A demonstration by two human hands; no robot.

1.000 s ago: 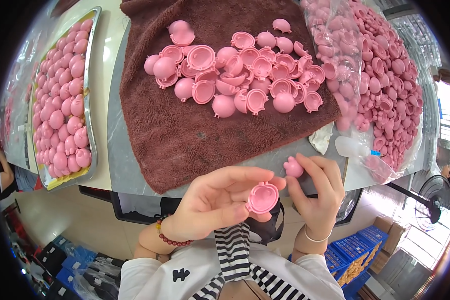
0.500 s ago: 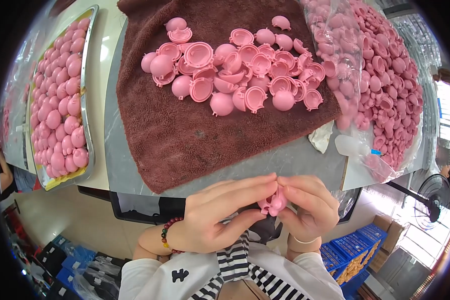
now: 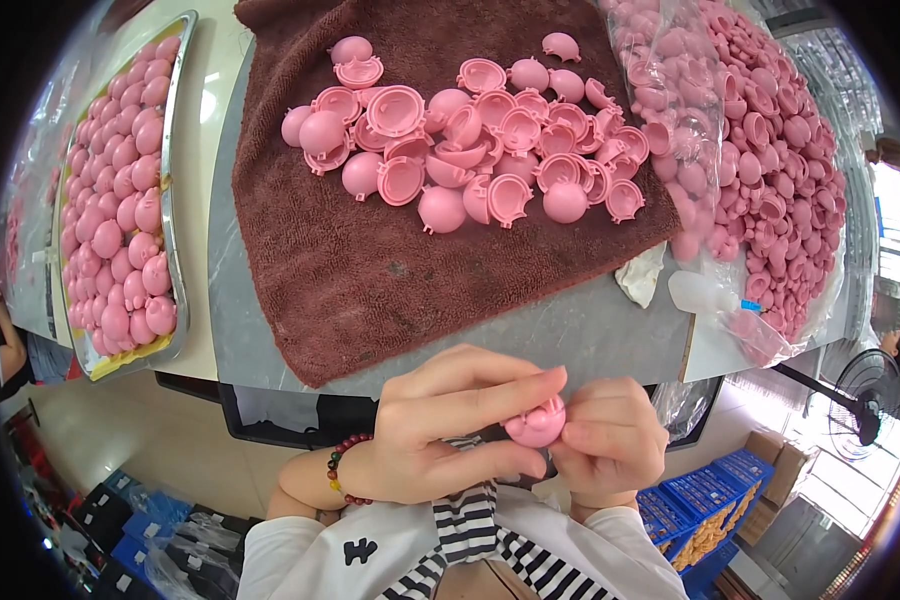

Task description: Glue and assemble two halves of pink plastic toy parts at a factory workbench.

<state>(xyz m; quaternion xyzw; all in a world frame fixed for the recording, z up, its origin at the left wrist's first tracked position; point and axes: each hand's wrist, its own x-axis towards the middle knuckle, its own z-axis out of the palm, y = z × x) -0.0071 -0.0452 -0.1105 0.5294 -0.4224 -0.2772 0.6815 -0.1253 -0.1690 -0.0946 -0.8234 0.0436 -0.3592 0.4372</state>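
While the left hand (image 3: 440, 425) is gripping one pink ball (image 3: 537, 425) — index finger above, thumb below — the right hand (image 3: 610, 435) is curling closed against its right side; whether it is pinching the ball, I cannot tell. The ball is sitting low over the lap, just beyond the table's near edge. One beaded bracelet (image 3: 338, 470) is circling the left wrist, and one small black emblem (image 3: 361, 552) is showing on the white shirt (image 3: 300, 560).

Some three dozen pink shells (image 3: 455, 170), overlapping too much for an exact count, are lying on one brown towel (image 3: 390, 290). The towel is covering much of the grey table (image 3: 240, 310). To its right, one tissue (image 3: 638, 277), one bottle (image 3: 697, 292) and a big heap of pink pieces (image 3: 770, 180) are resting; to its left, one metal tray (image 3: 175, 120) is holding dozens of balls (image 3: 117, 220).

Beyond, one black fan (image 3: 863, 397) is standing at right near blue crates (image 3: 705, 500) — their markings too small to read — and pale floor tiles (image 3: 170, 445) are showing below.
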